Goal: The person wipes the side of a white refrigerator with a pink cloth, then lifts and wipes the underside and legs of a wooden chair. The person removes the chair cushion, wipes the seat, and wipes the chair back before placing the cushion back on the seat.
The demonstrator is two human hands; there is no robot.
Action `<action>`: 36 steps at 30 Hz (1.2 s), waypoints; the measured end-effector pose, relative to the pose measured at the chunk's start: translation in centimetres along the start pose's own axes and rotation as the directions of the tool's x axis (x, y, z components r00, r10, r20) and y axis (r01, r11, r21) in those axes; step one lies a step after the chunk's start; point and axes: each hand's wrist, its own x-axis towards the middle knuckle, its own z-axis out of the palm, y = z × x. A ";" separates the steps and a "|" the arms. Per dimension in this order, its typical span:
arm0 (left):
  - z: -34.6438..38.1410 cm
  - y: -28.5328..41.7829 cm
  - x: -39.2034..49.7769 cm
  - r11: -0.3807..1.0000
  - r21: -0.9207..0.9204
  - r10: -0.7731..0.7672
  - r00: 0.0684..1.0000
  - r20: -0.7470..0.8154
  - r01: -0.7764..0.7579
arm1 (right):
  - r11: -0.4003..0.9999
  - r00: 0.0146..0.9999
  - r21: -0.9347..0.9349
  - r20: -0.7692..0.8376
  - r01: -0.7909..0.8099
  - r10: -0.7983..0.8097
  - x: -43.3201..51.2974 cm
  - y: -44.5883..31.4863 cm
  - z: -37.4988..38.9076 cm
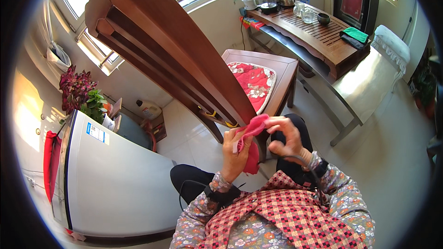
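A crumpled pink-red cloth [253, 155] with a small white tag hangs from my left hand [234, 152], whose fingers are closed around it. My right hand [288, 136] is at the cloth's upper right edge, with fingertips touching or pinching it; its thumb stands apart from the fingers. Both hands are above my knees, beside the lower part of a dark wooden chair back [193, 52]. The chair's wooden seat [285, 65] lies beyond, bearing a red floral cushion [254, 81]. Yellow bands are visible at the chair's lower rails.
At left is a grey-white refrigerator [121, 180], with potted plants [93, 102] behind it. A plastic jug [149, 109] stands by the wall. At upper right, a wooden tea tray [311, 31] holds kettles, glass cups, a dark bowl and a green-and-grey cloth [354, 36].
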 end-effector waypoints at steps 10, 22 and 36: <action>-2.2 3.8 0.0 0.857 -0.502 -0.024 0.983 0.181 0.113 | 0.964 0.976 -0.213 -0.112 0.159 -0.185 4.9 -2.7 2.4; -4.9 -0.7 -1.4 0.878 -0.457 -0.189 0.980 -0.056 0.143 | 0.803 0.806 -0.346 -0.179 0.485 -0.564 13.6 -4.5 7.3; -3.9 -1.0 0.9 0.936 -0.351 -0.072 0.948 -0.309 -0.043 | 0.880 0.976 -0.452 -0.209 -0.149 0.058 -6.9 12.9 5.6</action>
